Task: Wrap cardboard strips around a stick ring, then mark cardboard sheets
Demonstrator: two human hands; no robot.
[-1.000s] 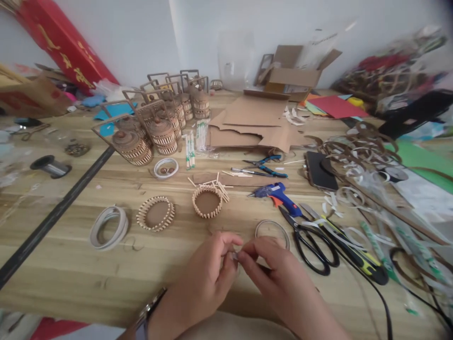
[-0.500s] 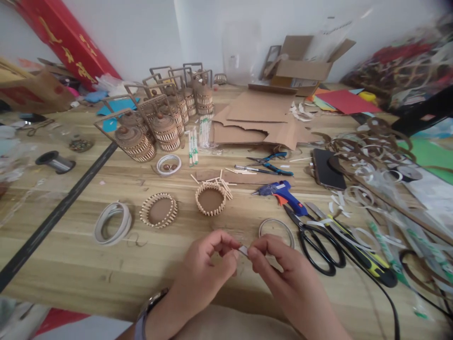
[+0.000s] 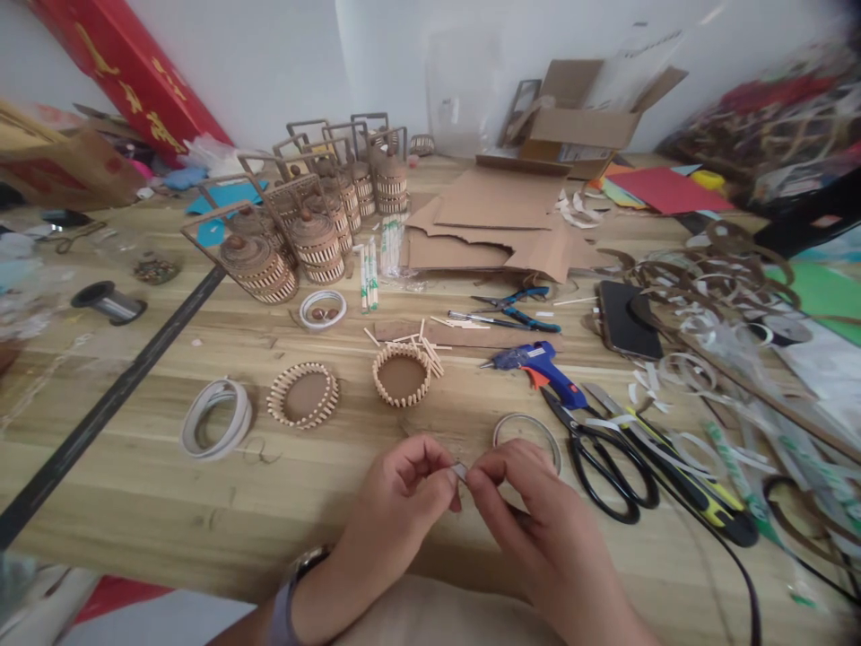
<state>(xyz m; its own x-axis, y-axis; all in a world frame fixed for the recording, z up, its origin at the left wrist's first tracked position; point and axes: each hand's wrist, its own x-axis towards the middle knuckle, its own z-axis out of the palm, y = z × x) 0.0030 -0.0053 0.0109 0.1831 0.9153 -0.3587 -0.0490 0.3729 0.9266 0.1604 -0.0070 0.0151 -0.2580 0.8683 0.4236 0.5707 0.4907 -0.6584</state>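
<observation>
Between my two hands is a small whitish strip (image 3: 460,470), mostly covered by fingertips. My left hand (image 3: 410,493) pinches its left end between thumb and fingers. The right end is in the pinch of my right hand (image 3: 531,502). Beyond the hands stand two round trays edged with short wooden sticks, a left tray (image 3: 304,422) and a right tray (image 3: 404,405). Loose wooden sticks (image 3: 430,354) lie behind the right one. Partly behind my right hand is a thin grey ring (image 3: 557,449).
To the right lie a blue glue gun (image 3: 538,363), black scissors (image 3: 609,471), a yellow-black cutter (image 3: 713,498), pliers (image 3: 525,309) and a phone (image 3: 629,318). White tape rings (image 3: 192,440) are at left. Handled stick baskets (image 3: 316,247) and cardboard (image 3: 498,202) stand behind.
Both hands stay close together on the strip, with only a slight shift of the fingers. The whole view has moved a little; the objects on the table keep their places.
</observation>
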